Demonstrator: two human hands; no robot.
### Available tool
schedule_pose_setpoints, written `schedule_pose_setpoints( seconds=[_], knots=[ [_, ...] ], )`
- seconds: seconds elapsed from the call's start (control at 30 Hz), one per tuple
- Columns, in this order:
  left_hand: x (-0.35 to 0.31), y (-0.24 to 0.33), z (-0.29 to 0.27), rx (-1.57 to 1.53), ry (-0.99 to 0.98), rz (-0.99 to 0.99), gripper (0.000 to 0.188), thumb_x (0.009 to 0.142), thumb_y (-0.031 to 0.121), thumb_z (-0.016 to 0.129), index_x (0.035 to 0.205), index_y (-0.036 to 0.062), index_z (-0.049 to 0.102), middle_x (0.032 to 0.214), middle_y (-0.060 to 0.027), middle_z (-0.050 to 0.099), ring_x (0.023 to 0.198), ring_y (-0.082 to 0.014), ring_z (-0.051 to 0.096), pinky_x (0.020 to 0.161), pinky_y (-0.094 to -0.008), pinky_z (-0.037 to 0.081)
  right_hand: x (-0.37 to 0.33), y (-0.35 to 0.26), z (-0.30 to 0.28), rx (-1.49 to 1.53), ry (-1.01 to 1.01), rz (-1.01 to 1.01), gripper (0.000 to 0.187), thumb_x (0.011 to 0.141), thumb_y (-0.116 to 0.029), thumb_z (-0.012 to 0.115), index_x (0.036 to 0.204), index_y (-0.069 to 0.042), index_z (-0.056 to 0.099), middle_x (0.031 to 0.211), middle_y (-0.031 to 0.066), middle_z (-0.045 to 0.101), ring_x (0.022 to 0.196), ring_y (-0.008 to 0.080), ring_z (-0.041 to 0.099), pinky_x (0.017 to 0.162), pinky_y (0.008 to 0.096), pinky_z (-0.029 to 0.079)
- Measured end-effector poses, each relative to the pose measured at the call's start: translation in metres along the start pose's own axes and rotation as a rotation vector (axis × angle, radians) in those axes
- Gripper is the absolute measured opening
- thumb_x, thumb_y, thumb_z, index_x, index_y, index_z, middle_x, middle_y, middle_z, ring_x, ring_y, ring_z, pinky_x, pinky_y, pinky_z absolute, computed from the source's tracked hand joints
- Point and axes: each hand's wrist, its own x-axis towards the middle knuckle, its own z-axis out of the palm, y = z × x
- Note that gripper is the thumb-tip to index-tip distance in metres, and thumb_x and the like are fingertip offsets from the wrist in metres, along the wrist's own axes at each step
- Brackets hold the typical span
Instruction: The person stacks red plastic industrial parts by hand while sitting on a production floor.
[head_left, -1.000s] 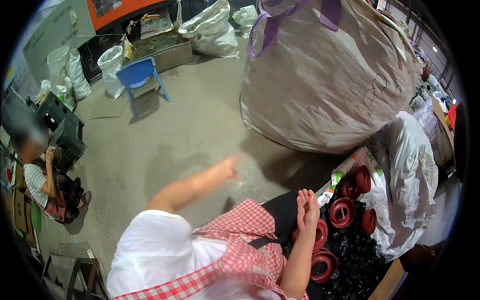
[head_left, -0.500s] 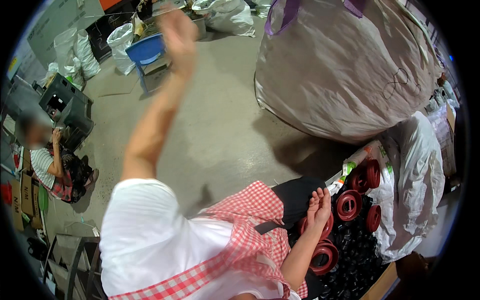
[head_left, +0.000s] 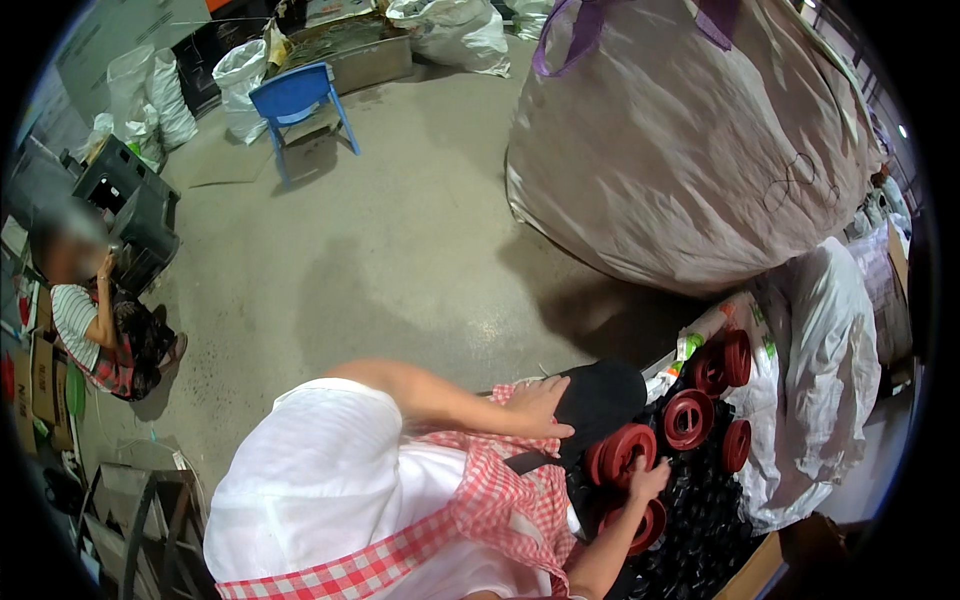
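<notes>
My left hand (head_left: pixel 540 407) lies over my lap, fingers stretched out across the checked apron (head_left: pixel 480 470) and the edge of my dark trouser leg (head_left: pixel 600 395). It holds nothing that I can see. My right hand (head_left: pixel 650 482) is at the near edge of a red slotted disc (head_left: pixel 628 448), fingertips apart and at or very near its rim. Close below is a red ring (head_left: pixel 650 528), partly covered by that hand. More red flanged discs, among them one slotted disc (head_left: pixel 688 418), lie on a heap of small black pieces (head_left: pixel 700 500).
A huge beige sack (head_left: pixel 680 150) with purple straps stands ahead right. White woven sacking (head_left: pixel 830 370) borders the heap; a cardboard edge (head_left: pixel 755 570) is nearest. A blue chair (head_left: pixel 295 95) stands far left. A co-worker (head_left: pixel 100 320) sits at a dark machine (head_left: pixel 130 200).
My left arm has swung down from high in front to my lap. My right hand has shifted from above the discs, palm up, down to the slotted disc's near rim.
</notes>
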Motion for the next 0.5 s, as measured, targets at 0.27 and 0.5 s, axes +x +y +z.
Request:
schedule_pose_setpoints(
  seconds=[0.27, 0.5],
  knots=[
    [-0.004, 0.005, -0.012, -0.049, 0.08, 0.029, 0.087, 0.072, 0.046, 0.068, 0.132, -0.0083, 0.035, 0.131, -0.0282, 0.044, 0.121, -0.0406, 0.043, 0.102, -0.043, 0.035, -0.02, -0.038, 0.019, 0.008, -0.241, 0.178, 0.051, 0.088, -0.037, 0.057, 0.129, -0.007, 0.051, 0.133, 0.0176, 0.049, 0.122, 0.0358, 0.047, 0.099, 0.0453, 0.039],
    [-0.001, 0.003, -0.003, -0.099, 0.121, 0.051, 0.086, 0.072, 0.043, 0.068, 0.133, -0.0078, 0.035, 0.131, -0.0289, 0.044, 0.12, -0.0376, 0.046, 0.099, -0.0431, 0.038, -0.024, -0.049, 0.03, 0.021, -0.357, 0.014, 0.092, 0.068, -0.042, 0.076, 0.141, -0.01, 0.031, 0.126, 0.0187, 0.055, 0.112, 0.0375, 0.055, 0.097, 0.0427, 0.041]
  ],
)
